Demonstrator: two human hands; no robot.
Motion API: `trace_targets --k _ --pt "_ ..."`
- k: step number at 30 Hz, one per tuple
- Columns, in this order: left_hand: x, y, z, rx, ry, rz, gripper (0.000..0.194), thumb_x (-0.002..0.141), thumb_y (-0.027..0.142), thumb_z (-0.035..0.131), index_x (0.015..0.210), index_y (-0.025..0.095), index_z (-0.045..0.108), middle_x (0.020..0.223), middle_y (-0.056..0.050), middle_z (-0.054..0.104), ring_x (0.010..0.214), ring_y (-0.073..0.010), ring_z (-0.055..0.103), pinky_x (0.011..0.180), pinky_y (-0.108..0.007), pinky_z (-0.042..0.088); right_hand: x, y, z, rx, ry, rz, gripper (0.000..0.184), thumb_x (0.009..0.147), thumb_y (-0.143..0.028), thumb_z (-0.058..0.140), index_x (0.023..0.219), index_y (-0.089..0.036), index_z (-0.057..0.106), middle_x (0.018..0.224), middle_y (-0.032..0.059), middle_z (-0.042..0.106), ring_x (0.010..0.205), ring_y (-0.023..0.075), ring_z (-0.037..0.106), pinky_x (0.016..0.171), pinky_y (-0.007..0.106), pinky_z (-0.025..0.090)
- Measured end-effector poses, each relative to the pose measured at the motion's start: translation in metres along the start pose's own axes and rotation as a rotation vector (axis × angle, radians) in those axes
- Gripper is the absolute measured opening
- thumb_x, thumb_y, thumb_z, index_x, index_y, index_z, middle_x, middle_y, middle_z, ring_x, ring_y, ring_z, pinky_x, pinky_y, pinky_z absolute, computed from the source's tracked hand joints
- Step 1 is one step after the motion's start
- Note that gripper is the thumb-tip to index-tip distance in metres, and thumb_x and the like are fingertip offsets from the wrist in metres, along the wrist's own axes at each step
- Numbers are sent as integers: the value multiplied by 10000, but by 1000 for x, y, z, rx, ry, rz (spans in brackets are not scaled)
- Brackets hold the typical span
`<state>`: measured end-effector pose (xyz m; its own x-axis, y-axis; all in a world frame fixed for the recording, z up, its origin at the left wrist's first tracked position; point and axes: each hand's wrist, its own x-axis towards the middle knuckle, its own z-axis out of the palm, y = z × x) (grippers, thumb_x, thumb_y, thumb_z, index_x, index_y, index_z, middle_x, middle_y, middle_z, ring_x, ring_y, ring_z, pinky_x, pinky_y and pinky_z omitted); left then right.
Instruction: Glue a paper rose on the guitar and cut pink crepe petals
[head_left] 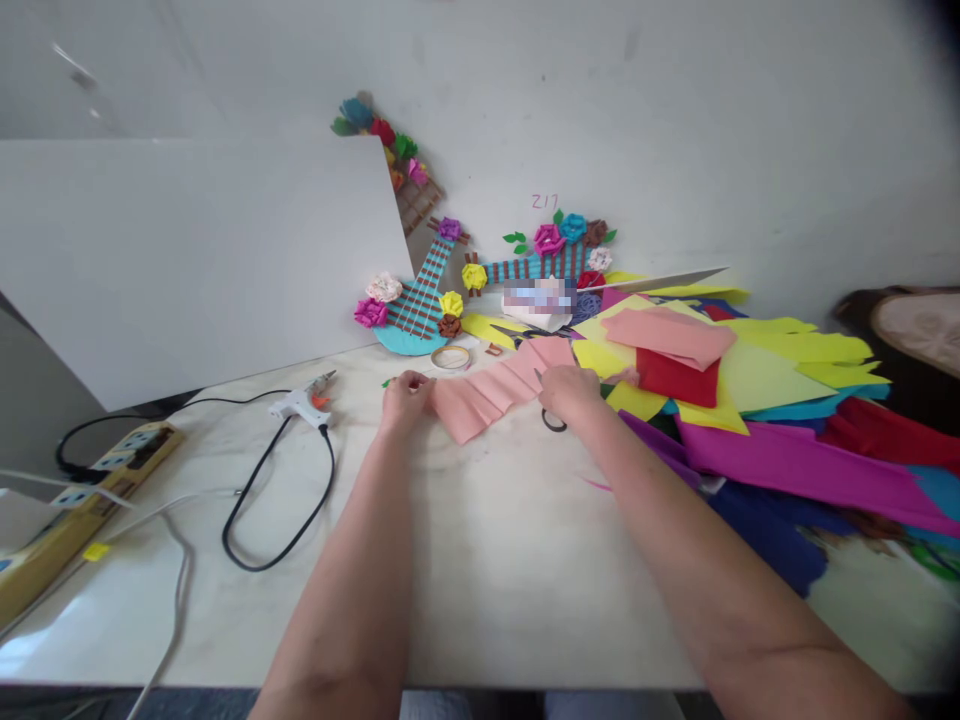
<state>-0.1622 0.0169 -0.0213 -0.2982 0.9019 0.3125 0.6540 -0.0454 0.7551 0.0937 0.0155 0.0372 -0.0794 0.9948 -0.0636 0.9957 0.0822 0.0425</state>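
Note:
A creased strip of pink crepe paper (487, 395) stretches between my two hands above the table. My left hand (406, 398) pinches its left end. At the right, my right hand (571, 393) is closed around a small pair of scissors (554, 423); a dark handle loop shows below the fingers and a blade tip pokes out at the paper. Whether those fingers also grip the paper's right end, I cannot tell. Behind the strip lie another pair of scissors (517, 334) and a roll of tape (450, 357).
Loose coloured paper sheets (780, 370) pile up on the right. A white glue gun (300, 402) with a looped black cord lies left, near a power strip (112, 480). Flower-decorated guitar shapes (424, 300) lean at the back, beside a large white board (202, 260).

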Motion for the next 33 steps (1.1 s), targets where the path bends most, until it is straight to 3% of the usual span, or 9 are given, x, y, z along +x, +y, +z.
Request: trace_targets --k 7,13,15,18,21,24,26,29,33 --pt "2 -8 6 -282 -59 13 225 664 397 572 691 176 545 595 9 570 564 -125 511 545 -235 378 6 19 -6 25 60 164 342 788 -283 539 1070 -125 651 1067 206 625 1021 280 577 817 375 419" --pt "3 -9 6 -171 -107 -4 172 683 358 550 695 187 542 585 7 585 549 -130 523 540 -238 374 10 38 0 71 31 281 320 793 -276 531 1026 -97 657 1041 237 619 1005 320 581 797 438 421" --pt "3 -9 5 -81 -106 13 157 695 350 541 697 193 546 611 2 598 576 -137 536 556 -242 375 10 37 0 83 78 284 312 789 -261 526 1025 -101 652 1035 227 624 982 311 592 784 428 432" --pt "3 -8 4 68 -112 39 162 716 359 531 731 202 570 665 -12 624 634 -153 558 583 -251 376 6 26 0 118 258 180 290 794 -221 494 1013 -113 650 1025 203 636 930 292 613 760 398 446" --pt "0 -4 2 184 -138 43 181 734 359 526 803 208 598 694 -18 638 670 -165 570 605 -257 375 3 4 10 258 411 -77 258 803 -189 460 948 -156 670 978 143 670 918 266 618 770 367 449" --pt "-3 2 0 256 -154 52 197 752 337 513 864 207 612 714 -19 645 697 -168 579 626 -258 376 7 -16 30 538 407 -389 282 791 -143 472 996 -189 660 1005 75 680 927 182 615 790 270 449" --pt "-5 5 -1 295 -155 52 209 761 319 508 900 208 617 735 -21 651 719 -170 585 649 -261 380 12 -24 43 646 359 -518 323 759 -73 464 995 -172 661 1007 64 680 909 150 615 790 238 444" --pt "-6 8 -2 339 -154 61 228 759 292 508 942 213 621 763 -19 658 746 -173 590 688 -268 385 16 -25 54 621 272 -554 267 737 -95 502 920 -159 686 930 63 691 825 155 615 729 238 444" --pt "-7 8 -3 380 -152 86 240 765 280 500 963 221 624 787 -22 657 783 -181 591 726 -278 387 12 -21 52 566 235 -458 241 736 -129 511 894 -172 688 913 49 693 799 149 605 676 220 410"
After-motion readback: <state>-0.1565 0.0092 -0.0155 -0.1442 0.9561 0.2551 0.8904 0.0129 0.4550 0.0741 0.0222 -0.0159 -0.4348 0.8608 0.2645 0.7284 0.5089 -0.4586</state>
